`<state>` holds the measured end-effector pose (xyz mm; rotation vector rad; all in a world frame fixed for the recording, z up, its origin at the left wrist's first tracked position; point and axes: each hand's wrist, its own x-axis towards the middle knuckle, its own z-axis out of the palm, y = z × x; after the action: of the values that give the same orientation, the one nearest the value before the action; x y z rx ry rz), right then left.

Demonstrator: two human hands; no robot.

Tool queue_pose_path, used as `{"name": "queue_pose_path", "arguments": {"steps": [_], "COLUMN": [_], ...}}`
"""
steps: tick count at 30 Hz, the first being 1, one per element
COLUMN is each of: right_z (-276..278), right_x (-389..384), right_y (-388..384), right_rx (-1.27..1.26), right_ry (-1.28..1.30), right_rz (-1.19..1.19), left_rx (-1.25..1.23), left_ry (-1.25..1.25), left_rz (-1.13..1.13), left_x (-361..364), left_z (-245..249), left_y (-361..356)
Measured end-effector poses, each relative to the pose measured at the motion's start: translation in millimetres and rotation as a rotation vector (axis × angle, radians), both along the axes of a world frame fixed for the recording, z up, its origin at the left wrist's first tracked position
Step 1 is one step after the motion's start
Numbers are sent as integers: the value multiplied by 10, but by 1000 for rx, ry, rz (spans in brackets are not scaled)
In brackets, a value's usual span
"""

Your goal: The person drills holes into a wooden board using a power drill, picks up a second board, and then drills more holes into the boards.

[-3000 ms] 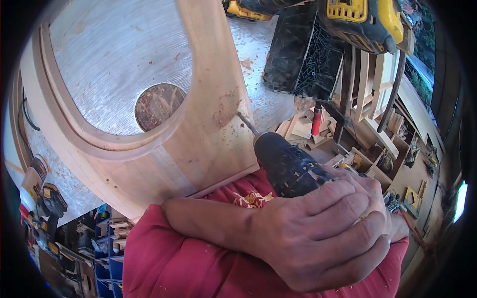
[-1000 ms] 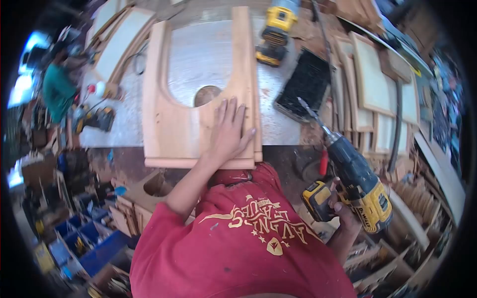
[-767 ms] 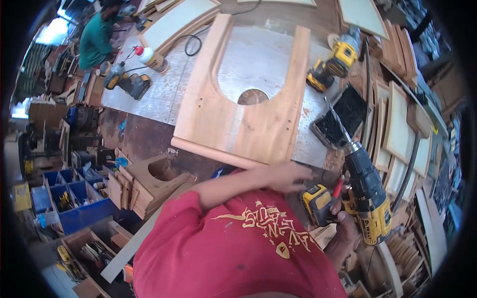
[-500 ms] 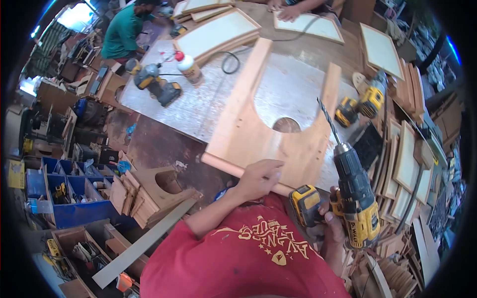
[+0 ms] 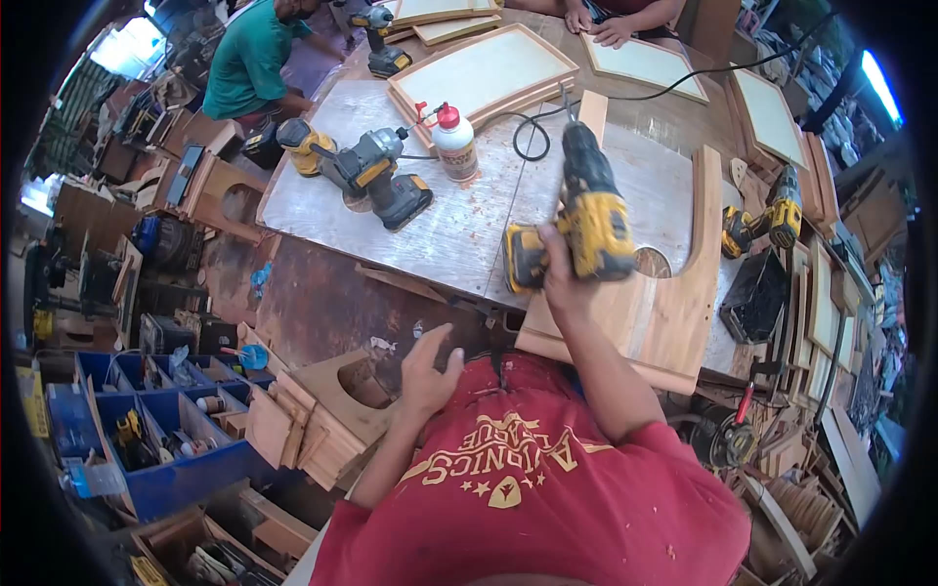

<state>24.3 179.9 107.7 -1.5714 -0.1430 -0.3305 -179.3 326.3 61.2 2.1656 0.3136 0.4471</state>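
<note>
My right hand (image 5: 563,283) grips a yellow-and-black cordless drill (image 5: 598,220) by its handle, raised in front of a wooden panel. The drill's bit points toward the far side of the bench. That panel (image 5: 674,327), with a deep curved cutout, lies on the bench with its near edge close to my red shirt; the drill and my forearm hide part of it. Off to the panel's left, my left hand (image 5: 430,371) hangs over the gap before the bench, fingers apart and holding nothing.
On the bench (image 5: 332,127) stand a cordless impact driver (image 5: 379,176), a red-capped glue bottle (image 5: 455,145) and framed panels (image 5: 489,73). Another drill (image 5: 772,213) lies right. A blue divided bin (image 5: 176,479) sits lower left. Two people work across the bench.
My right hand has carried the drill up and left, over the panel. My left hand has come off the panel and moved left. The panel now sits further right in view.
</note>
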Motion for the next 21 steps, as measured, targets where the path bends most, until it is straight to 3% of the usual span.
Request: {"name": "queue_pose_path", "arguments": {"steps": [6,9,13,16,19,21], "right_z": [-777,-830,-941,-678,-1013,-882], "right_x": [475,573,712,674,815,767], "right_y": [757,1052,1310,1414,1592,1589], "right_rx": [-391,49,-17,-73,227,155], "right_ry": [57,-43,-195,-299,-84,-154], "right_rz": [-192,-92,-87,-160,33,5], "left_rx": [34,34,-12,-43,-36,-7], "left_ry": [78,78,99,89,81,58], "left_rz": [160,201,201,170,139,123], "left_x": [-366,-418,-427,-344,-301,-257], "left_z": [-298,-446,-581,-640,-683,-649], "left_y": [443,494,420,400,425,426]}}
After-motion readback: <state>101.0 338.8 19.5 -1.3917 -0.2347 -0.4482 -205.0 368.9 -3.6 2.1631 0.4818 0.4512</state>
